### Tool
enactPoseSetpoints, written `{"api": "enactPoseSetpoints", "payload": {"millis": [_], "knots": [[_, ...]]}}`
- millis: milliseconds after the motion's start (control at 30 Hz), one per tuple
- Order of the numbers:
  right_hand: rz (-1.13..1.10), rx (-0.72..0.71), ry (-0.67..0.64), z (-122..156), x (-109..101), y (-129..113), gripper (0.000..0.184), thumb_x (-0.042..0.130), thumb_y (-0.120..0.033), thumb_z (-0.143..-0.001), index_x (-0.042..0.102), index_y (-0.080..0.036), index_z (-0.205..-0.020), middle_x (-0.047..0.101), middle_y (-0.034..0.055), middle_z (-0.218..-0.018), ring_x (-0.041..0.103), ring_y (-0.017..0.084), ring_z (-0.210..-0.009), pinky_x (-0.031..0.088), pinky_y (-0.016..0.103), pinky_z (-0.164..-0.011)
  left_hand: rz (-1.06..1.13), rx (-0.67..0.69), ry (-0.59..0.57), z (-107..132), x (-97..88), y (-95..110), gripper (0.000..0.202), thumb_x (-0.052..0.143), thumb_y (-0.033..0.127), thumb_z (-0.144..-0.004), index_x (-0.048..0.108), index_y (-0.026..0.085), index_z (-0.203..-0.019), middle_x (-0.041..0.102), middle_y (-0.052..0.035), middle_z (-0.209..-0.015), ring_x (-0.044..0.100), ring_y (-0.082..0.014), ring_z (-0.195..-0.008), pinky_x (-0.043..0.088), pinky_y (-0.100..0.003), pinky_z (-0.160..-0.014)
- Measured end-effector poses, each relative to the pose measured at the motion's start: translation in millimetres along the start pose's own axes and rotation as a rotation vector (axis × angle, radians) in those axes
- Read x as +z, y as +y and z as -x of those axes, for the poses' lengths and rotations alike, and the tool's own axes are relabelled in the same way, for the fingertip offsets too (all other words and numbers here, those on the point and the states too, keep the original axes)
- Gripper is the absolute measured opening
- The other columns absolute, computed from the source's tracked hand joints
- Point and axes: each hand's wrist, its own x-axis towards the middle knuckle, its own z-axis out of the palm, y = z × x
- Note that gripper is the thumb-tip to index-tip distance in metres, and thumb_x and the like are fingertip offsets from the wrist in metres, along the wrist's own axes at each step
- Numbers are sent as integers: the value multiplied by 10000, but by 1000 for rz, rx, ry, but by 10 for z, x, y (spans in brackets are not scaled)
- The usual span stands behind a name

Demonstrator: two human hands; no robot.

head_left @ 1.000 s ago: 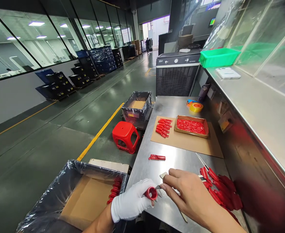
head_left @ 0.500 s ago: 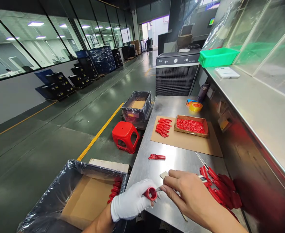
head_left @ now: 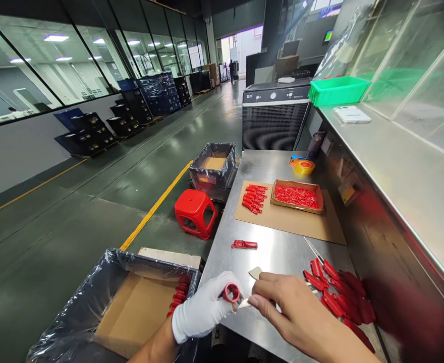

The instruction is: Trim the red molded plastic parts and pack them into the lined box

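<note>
1. Wrapping snugly round a red tube (head_left: 231, 291), our left hand (head_left: 203, 310) in its white knit glove holds it open end towards us, over the near edge of the metal table (head_left: 222, 262).
2. Our bare right hand (head_left: 288, 305) has thumb and forefinger pinching a pale, pointed blade (head_left: 243, 303) beside the tube's rim; whether they touch, we can't tell.
3. That tube looks light, fairly stiff and smooth, perhaps slippery against cloth. We'd grip its round wall, keeping fingertips off the rim beside that blade.
4. To our right, glossy red pieces (head_left: 352, 297) lie heaped; leftward, crinkly clear film drapes a dark crate (head_left: 55, 330).
5. Just ahead, one slim red piece (head_left: 244, 244) lies flat on brushed metal.
6. Further on, matte brown cardboard (head_left: 282, 223) carries a neat red row (head_left: 255, 198) and a shallow tray (head_left: 296, 207) of thin red bits.
7. Beyond sits shiny round yellow tape (head_left: 304, 167).
</note>
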Motion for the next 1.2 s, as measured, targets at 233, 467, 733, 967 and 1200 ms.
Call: {"api": "enactPoseSetpoints", "payload": {"millis": [233, 467, 733, 967, 1200], "knots": [[-245, 61, 169, -1, 136, 46, 188, 568, -397, -940, 564, -221, -873, 596, -22, -784, 505, 133, -674, 350, 259, -617, 28, -52, 60, -6, 46, -16, 164, 573, 306, -827, 479, 175, -799, 459, 10, -818, 428, -152, -792, 340, -293, -746], [-565, -160, 288, -183, 449, 74, 211, 531, -330, -949, 711, -224, -917, 648, 30, -823, 592, 148, -728, 419, 261, -661, 178, -41, 11, -56, 135, -69, 398, 571, 555, -849, 442, 178, -855, 420, 3, -841, 380, -151, -793, 346, -296, -743], [-822, 45, 338, -247, 500, 206, 418, 563, -559, -908, 640, -184, -741, 604, 18, -722, 550, 165, -707, 434, 276, -684, 197, 5, 84, -18, 138, -186, 302, 569, 473, -870, 517, 183, -939, 468, -3, -849, 432, -139, -740, 383, -280, -705], [-228, 149, 308, -71, 287, 199, 346, 478, -539, -955, 570, -222, -850, 586, -6, -758, 502, 153, -649, 353, 274, -612, 125, -84, 296, -73, 160, -52, 136, 588, 224, -772, 462, 177, -752, 458, 31, -732, 411, -125, -709, 355, -270, -687], [49, 22, 308, -28, 202, 102, 394, 299, -395, -1046, 607, -234, -861, 606, 21, -784, 561, 184, -735, 352, 299, -658, 53, 18, 283, -51, 176, -139, 195, 566, 348, -853, 492, 170, -886, 436, 18, -801, 394, -139, -748, 339, -290, -721]]}}
